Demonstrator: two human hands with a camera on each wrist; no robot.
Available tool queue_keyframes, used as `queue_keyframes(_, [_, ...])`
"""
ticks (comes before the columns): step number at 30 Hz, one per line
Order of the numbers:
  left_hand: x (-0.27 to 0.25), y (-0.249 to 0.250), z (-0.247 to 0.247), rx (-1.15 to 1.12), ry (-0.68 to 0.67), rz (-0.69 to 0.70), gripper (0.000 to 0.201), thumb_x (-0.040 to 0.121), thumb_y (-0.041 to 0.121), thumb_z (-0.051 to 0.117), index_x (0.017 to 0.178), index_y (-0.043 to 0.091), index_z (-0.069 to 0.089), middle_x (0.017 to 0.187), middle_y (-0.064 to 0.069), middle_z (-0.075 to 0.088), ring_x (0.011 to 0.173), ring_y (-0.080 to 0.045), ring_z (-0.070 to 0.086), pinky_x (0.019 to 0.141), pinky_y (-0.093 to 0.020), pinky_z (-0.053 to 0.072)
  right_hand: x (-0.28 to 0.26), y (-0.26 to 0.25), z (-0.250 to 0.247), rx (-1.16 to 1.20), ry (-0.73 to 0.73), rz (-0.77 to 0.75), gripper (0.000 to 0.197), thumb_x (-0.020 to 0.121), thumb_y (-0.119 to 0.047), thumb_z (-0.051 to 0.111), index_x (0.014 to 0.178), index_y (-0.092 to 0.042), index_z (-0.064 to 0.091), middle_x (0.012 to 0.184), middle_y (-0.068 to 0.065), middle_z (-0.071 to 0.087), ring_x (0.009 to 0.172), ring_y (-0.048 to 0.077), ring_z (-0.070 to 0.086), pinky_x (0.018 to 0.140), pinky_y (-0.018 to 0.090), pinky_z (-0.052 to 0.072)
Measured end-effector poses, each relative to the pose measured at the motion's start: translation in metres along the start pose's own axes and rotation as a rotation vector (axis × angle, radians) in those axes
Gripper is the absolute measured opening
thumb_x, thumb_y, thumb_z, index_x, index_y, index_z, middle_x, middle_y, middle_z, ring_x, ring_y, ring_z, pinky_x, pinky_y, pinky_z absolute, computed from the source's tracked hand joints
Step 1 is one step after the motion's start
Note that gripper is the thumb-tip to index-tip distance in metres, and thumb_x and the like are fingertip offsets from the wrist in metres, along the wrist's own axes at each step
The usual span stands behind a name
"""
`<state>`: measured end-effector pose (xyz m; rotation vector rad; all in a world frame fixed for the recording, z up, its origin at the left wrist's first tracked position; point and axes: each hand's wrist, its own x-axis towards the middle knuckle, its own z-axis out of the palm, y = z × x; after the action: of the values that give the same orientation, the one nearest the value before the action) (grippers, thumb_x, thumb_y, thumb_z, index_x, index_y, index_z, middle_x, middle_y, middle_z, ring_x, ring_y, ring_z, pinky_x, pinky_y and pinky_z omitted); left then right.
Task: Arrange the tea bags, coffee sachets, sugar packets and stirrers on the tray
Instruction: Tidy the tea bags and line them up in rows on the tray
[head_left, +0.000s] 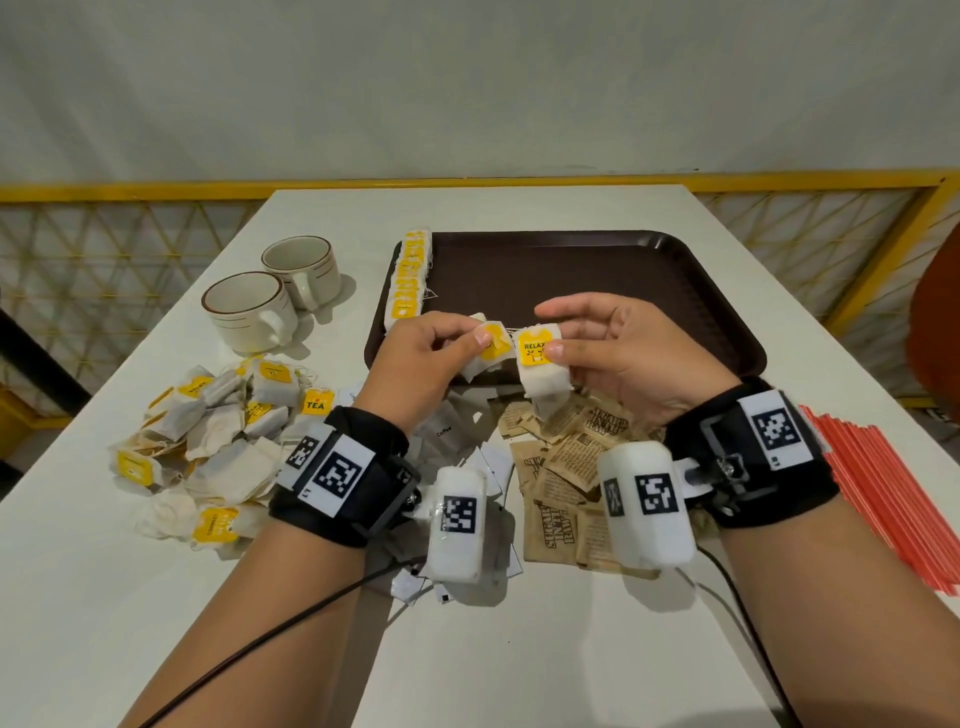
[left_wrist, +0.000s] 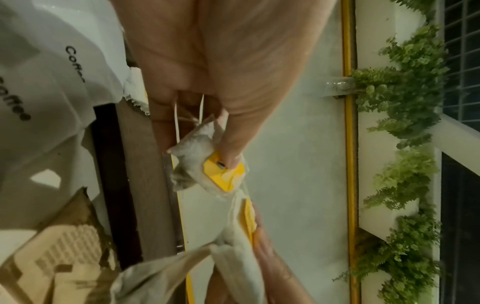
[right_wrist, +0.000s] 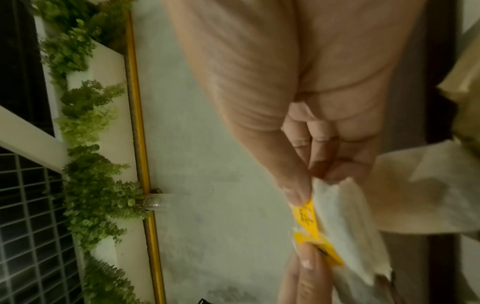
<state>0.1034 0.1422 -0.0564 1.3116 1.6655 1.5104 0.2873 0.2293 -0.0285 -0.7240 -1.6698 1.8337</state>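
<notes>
Two tea bags are held up over the near edge of the brown tray (head_left: 675, 291). One tea bag with a yellow tag (head_left: 491, 345) is pinched by the thumb and fingers of the left hand (head_left: 421, 358). The other tea bag, marked RELAX (head_left: 540, 364), is pinched by the thumb and fingers of the right hand (head_left: 623, 353), while the first finger is stretched out above it. The two bags are just beside each other. A row of tea bags (head_left: 410, 278) is laid along the left side of the tray. A loose heap of tea bags (head_left: 218, 436) is spread on the white table (head_left: 519, 649), left of the left wrist. White coffee sachets (head_left: 447, 431) are piled between the wrists, and brown sugar packets (head_left: 561, 467) are piled under the right hand. Red stirrers (head_left: 883, 493) are laid together at the right edge of the table. Two cups (head_left: 270, 296) are set left of the tray.
</notes>
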Motion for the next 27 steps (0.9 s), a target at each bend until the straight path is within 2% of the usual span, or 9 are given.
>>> queue_keyframes(2, [0.000, 0.000, 0.001, 0.034, 0.027, 0.035, 0.012, 0.088, 0.017, 0.065, 0.088, 0.026, 0.073, 0.101, -0.004, 0.069, 0.105, -0.014, 0.062, 0.097, -0.045, 0.048, 0.002, -0.004, -0.002, 0.036, -0.043, 0.039, 0.035, 0.079, 0.005, 0.064, 0.112, -0.008, 0.063, 0.090, 0.011, 0.069, 0.078, 0.018, 0.069, 0.064, 0.024, 0.055])
queue_keyframes(4, [-0.001, 0.003, 0.002, 0.053, 0.043, 0.068, 0.015, 0.088, 0.017, 0.065, 0.086, 0.030, 0.071, 0.097, 0.001, 0.068, 0.099, -0.018, 0.062, 0.093, -0.045, 0.050, 0.003, -0.003, 0.001, 0.114, -0.077, 0.084, 0.039, 0.075, 0.003, 0.065, 0.113, -0.007, 0.062, 0.092, 0.012, 0.069, 0.078, 0.017, 0.069, 0.064, 0.023, 0.056])
queue_keyframes(7, [-0.002, 0.005, 0.003, -0.006, 0.023, 0.064, 0.013, 0.089, 0.014, 0.064, 0.089, 0.024, 0.072, 0.093, -0.001, 0.071, 0.093, -0.022, 0.065, 0.089, -0.046, 0.053, 0.004, 0.001, 0.004, 0.274, -0.107, 0.156, 0.040, 0.072, 0.000, 0.062, 0.112, -0.007, 0.061, 0.100, 0.011, 0.070, 0.088, 0.020, 0.068, 0.079, 0.032, 0.056])
queue_keyframes(9, [-0.002, 0.004, 0.003, -0.060, 0.011, 0.030, 0.012, 0.089, 0.013, 0.064, 0.088, 0.021, 0.073, 0.092, -0.004, 0.072, 0.091, -0.021, 0.067, 0.088, -0.044, 0.054, 0.004, 0.002, 0.006, 0.307, -0.114, 0.171, 0.040, 0.074, 0.000, 0.062, 0.113, -0.007, 0.061, 0.103, 0.012, 0.069, 0.091, 0.022, 0.068, 0.083, 0.035, 0.055])
queue_keyframes(12, [-0.002, 0.003, 0.003, -0.114, 0.001, -0.014, 0.008, 0.087, 0.014, 0.065, 0.085, 0.018, 0.072, 0.089, -0.008, 0.071, 0.083, -0.020, 0.067, 0.078, -0.039, 0.056, 0.002, 0.003, 0.011, 0.247, -0.121, 0.157, 0.041, 0.073, 0.000, 0.063, 0.113, -0.007, 0.061, 0.099, 0.009, 0.069, 0.085, 0.019, 0.068, 0.074, 0.030, 0.057])
queue_keyframes(15, [-0.003, 0.002, 0.005, -0.123, -0.003, -0.014, 0.007, 0.086, 0.015, 0.067, 0.084, 0.017, 0.073, 0.087, -0.010, 0.072, 0.082, -0.022, 0.067, 0.079, -0.040, 0.055, 0.002, 0.007, 0.017, 0.246, -0.104, 0.141, 0.035, 0.079, 0.005, 0.062, 0.113, -0.005, 0.061, 0.092, 0.009, 0.070, 0.078, 0.019, 0.066, 0.063, 0.026, 0.057])
queue_keyframes(21, [-0.003, 0.002, 0.007, -0.148, -0.009, -0.080, 0.010, 0.087, 0.007, 0.064, 0.081, 0.014, 0.070, 0.084, -0.008, 0.069, 0.080, -0.020, 0.066, 0.072, -0.034, 0.057, 0.004, 0.010, 0.014, 0.329, -0.096, 0.151, 0.031, 0.080, 0.001, 0.061, 0.109, -0.009, 0.062, 0.098, 0.008, 0.068, 0.080, 0.016, 0.062, 0.059, 0.021, 0.054])
queue_keyframes(25, [-0.004, 0.003, 0.006, -0.175, -0.092, -0.121, 0.013, 0.088, 0.009, 0.063, 0.081, 0.016, 0.071, 0.082, -0.004, 0.069, 0.076, -0.013, 0.064, 0.066, -0.025, 0.052, 0.008, 0.015, 0.013, 0.166, 0.046, 0.069, 0.025, 0.082, 0.003, 0.065, 0.104, -0.009, 0.063, 0.084, 0.005, 0.071, 0.070, 0.013, 0.062, 0.053, 0.017, 0.049])
queue_keyframes(27, [-0.003, 0.003, 0.006, -0.171, -0.125, -0.132, 0.013, 0.088, 0.012, 0.063, 0.081, 0.018, 0.072, 0.085, -0.005, 0.069, 0.079, -0.015, 0.063, 0.070, -0.027, 0.050, 0.009, 0.018, 0.013, 0.042, 0.097, 0.019, 0.026, 0.080, 0.004, 0.069, 0.103, -0.008, 0.065, 0.085, 0.007, 0.072, 0.072, 0.015, 0.064, 0.057, 0.020, 0.050])
